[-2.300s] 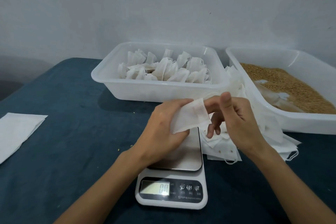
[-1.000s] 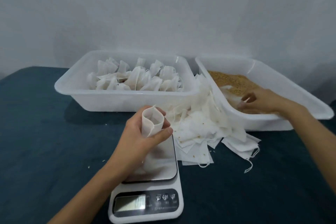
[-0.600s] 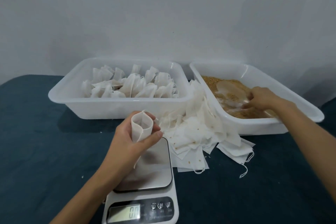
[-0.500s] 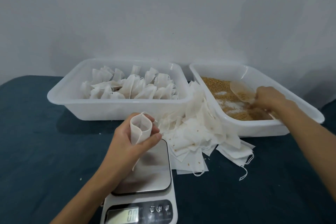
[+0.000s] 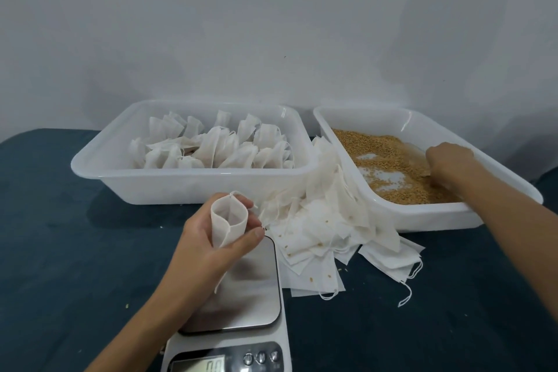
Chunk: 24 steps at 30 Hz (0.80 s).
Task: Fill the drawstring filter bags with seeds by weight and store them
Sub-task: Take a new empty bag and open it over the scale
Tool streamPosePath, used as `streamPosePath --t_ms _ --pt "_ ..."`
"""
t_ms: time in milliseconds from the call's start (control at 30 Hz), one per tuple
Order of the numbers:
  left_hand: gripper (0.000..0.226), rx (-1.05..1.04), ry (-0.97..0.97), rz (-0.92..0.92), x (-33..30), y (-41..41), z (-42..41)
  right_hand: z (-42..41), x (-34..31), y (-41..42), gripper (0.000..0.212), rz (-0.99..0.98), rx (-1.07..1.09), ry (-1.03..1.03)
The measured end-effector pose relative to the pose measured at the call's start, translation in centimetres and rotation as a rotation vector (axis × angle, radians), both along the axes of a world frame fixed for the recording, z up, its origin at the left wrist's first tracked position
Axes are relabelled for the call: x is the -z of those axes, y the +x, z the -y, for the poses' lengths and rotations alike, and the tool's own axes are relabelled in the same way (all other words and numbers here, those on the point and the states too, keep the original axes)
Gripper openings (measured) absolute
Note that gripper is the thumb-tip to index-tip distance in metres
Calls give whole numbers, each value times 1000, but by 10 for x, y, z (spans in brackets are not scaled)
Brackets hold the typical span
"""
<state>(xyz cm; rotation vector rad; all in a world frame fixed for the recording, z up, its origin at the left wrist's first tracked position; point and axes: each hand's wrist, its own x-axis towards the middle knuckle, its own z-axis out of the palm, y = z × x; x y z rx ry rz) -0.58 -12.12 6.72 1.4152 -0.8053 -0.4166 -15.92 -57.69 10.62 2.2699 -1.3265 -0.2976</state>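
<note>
Head view shows the left hand (image 5: 211, 246) curled round a small white drawstring filter bag (image 5: 228, 222), thumb and fingers pinching it so its mouth gapes upward, just above the far edge of the steel-topped white kitchen scale (image 5: 238, 296). The right hand (image 5: 448, 160) is down in the white plastic tray of golden-brown seeds (image 5: 389, 160), fingers closed on what looks like a clear scoop (image 5: 419, 157), though glare and seed cover make that hard to confirm. Filled and tied white bags (image 5: 217, 145) sit in a second white plastic tray (image 5: 193, 187) to the left of it, and a loose heap of flat empty white bags (image 5: 326, 229) spills between the two trays and the scale. The likeliest trouble is spillage: the bag mouth is narrow and soft, so a loaded scoop brought over the tray's raised rim and across the heap could shed seeds onto the dark blue surface (image 5: 60, 251) or onto the empties, several of which already carry stray seeds. A slackened pinch would let the mouth collapse. The empties also touch the scale's right edge, and any that ride onto the plate would spoil a reading. Open room lies to the left of the scale and in front of the heap; the right side is crowded.
</note>
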Motion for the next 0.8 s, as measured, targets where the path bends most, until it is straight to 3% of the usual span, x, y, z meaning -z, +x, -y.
streamPosePath --t_ms 100,267,467,567,700,800 --pt "39 3 -3 -8 -1 -2 1 -4 4 9 18 -8 -78 49" --pt "43 7 10 3 1 -2 1 -21 4 24 37 49 -216 182" --pt "35 8 18 5 0 -1 1 -51 8 40 44 -5 -394 215" --pt "36 7 5 -8 -1 -1 1 -57 7 41 39 67 -381 303" --pt "36 -2 -1 -9 -1 -1 1 -59 5 34 31 309 -283 572" --pt "37 -6 0 -11 -1 0 1 -58 10 28 39 342 -282 571"
